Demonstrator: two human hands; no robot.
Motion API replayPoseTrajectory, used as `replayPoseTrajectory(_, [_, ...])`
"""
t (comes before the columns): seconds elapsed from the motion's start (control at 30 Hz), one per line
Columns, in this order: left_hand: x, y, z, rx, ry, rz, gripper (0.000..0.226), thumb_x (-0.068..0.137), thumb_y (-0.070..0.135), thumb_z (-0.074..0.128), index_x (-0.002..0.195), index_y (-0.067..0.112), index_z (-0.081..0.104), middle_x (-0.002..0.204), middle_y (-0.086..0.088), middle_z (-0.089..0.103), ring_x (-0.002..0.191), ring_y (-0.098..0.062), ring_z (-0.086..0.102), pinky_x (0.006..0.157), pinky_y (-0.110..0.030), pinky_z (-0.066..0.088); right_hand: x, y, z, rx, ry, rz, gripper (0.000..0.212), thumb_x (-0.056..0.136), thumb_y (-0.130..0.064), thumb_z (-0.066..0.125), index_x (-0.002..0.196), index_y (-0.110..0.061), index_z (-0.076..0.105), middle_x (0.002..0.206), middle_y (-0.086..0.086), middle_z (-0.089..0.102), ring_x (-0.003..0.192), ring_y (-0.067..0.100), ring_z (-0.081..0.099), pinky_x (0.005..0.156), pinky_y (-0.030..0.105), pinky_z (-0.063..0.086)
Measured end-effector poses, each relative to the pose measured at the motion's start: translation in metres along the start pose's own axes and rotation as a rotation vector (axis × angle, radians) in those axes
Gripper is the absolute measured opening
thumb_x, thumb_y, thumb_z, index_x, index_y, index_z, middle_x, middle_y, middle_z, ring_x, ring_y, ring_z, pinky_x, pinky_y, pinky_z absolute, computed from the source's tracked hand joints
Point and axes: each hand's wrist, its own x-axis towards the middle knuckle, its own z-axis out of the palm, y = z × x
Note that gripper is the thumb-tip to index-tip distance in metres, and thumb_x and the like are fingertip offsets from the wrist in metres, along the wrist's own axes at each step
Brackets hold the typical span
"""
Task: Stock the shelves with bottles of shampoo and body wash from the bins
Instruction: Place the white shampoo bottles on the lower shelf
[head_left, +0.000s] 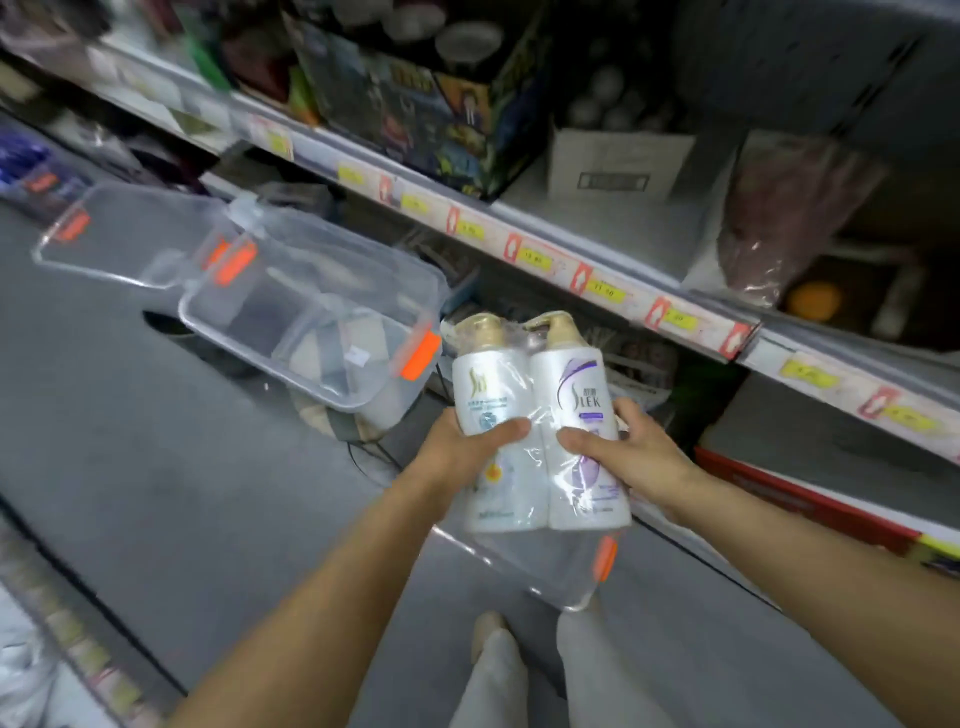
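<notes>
— What do we get of the person's own body here?

— We see the left forearm (337, 587) and the right forearm (805, 540), both bare from the near edge up to the left hand (467, 447) and the right hand (639, 452).

— And what do we see lower down?

— At the near edge we make out pale, off-white trousers (498, 680) on both legs, the cloth loosely creased. Beyond the leg on the left we see the rounded toe of a light beige shoe (487, 630), too blurred for detail.

Colourful box (415, 109) beside white carton (615, 163)
</notes>
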Motion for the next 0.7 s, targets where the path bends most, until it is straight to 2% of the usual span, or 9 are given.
replayPoseTrajectory(0.13, [-0.040,0.054,0.006,-0.025,-0.077,0.143,0.014,0.085,0.012,0.076,0.093,0.021,0.068,0.082,0.001,0.078,0.071,-0.013,0.074,0.057,-0.023,0.056,-0.042,-0.049,-0.028,-0.077,0.037,-0.125,0.069,0.059,-0.054,0.088,0.113,-0.030,0.051,0.108,-0.008,0.069,0.090,0.012,0.072,0.086,0.042,0.057])
replayPoseTrajectory(0.2, [-0.055,0.080,0.011,0.004,-0.096,0.206,0.015,0.085,0.014,0.077,0.097,0.018,0.069,0.082,0.002,0.078,0.070,-0.012,0.074,0.056,-0.021,0.055,-0.063,-0.071,-0.039,-0.068,0.077,-0.196,0.063,0.062,-0.049,0.088,0.110,-0.030,0.052,0.105,-0.009,0.070,0.089,0.010,0.072,0.086,0.038,0.057])
replayPoseTrajectory(0.3, [-0.075,0.117,0.016,0.055,-0.110,0.283,0.015,0.083,0.018,0.079,0.095,0.019,0.070,0.089,-0.002,0.078,0.076,-0.015,0.075,0.061,-0.024,0.058,-0.091,-0.099,-0.052,-0.021,0.132,-0.268,0.065,0.067,-0.040,0.087,0.119,-0.029,0.049,0.106,-0.006,0.071,0.086,0.009,0.072,0.074,0.028,0.057])
replayPoseTrajectory(0.43, [-0.100,0.157,0.022,0.083,-0.167,0.397,0.017,0.084,0.017,0.078,0.098,0.022,0.068,0.098,-0.005,0.078,0.085,-0.018,0.075,0.071,-0.030,0.061,-0.124,-0.127,-0.068,-0.035,0.248,-0.357,0.067,0.064,-0.042,0.088,0.116,-0.026,0.050,0.105,-0.005,0.069,0.088,0.010,0.070,0.073,0.029,0.056])
replayPoseTrajectory(0.57, [-0.122,0.189,0.036,0.117,-0.225,0.505,0.023,0.085,0.017,0.077,0.106,0.014,0.070,0.097,-0.002,0.078,0.085,-0.019,0.076,0.064,-0.027,0.059,-0.161,-0.146,-0.087,-0.072,0.343,-0.442,0.061,0.064,-0.047,0.087,0.110,-0.028,0.050,0.102,-0.008,0.069,0.089,0.008,0.070,0.077,0.030,0.057])
replayPoseTrajectory(0.7, [-0.144,0.216,0.061,0.157,-0.298,0.608,0.026,0.086,0.020,0.076,0.109,0.012,0.070,0.099,-0.004,0.078,0.089,-0.022,0.075,0.068,-0.030,0.060,-0.194,-0.155,-0.110,-0.028,0.424,-0.508,0.055,0.069,-0.043,0.084,0.109,-0.027,0.050,0.099,-0.008,0.071,0.079,0.001,0.070,0.066,0.019,0.053])
